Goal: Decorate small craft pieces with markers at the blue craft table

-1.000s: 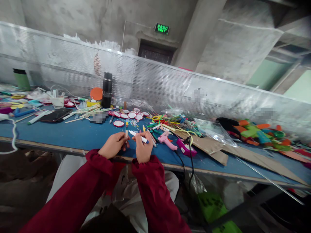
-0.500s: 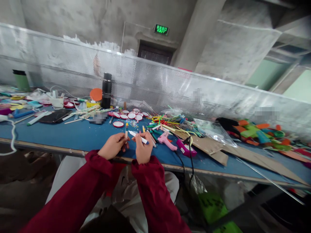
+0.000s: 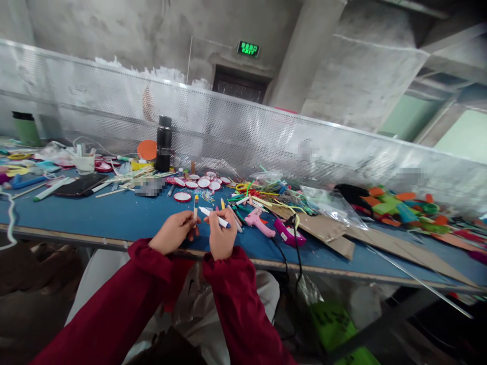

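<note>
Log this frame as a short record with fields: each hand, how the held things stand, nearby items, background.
Left hand: pinches a thin stick with a yellowish top, roughly upright
Right hand: grips a white marker with a dark blue end, slanted
Held things: marker tip close to the stick; contact unclear
Right of hands: pink glue gun, purple device
Surface: blue tabletop
Background: black bottle, lit exit sign

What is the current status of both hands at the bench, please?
Left hand holding yellow-tipped stick roughly upright. Right hand gripping white marker, white end toward stick. Pink glue gun lying close by, right side.
</note>
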### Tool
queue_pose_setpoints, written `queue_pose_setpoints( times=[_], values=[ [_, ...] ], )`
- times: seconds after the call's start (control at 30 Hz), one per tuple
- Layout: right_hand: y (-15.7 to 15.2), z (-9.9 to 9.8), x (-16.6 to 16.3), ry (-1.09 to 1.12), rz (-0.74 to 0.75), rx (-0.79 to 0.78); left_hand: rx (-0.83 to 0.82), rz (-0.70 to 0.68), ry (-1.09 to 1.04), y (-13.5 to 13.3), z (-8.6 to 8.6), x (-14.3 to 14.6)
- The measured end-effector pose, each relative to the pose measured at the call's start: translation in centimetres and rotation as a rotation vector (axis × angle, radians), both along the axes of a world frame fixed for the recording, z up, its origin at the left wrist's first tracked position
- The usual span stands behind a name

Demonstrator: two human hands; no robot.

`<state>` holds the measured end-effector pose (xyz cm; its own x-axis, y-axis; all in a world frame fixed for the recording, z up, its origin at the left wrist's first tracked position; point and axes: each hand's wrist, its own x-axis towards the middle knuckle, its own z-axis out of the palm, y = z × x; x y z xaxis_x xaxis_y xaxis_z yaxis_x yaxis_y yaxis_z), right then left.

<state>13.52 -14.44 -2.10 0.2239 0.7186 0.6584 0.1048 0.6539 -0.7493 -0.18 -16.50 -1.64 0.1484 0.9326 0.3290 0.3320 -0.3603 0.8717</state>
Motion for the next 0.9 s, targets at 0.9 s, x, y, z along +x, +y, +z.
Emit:
queue_pose_setpoints(
  times=[0.9],
  values=[
    [-0.16, 0.04, -0.16, 0.013, 0.074, 0.013, 0.015, 0.028, 0.036, -0.09, 0.04, 0.14]
  ],
)
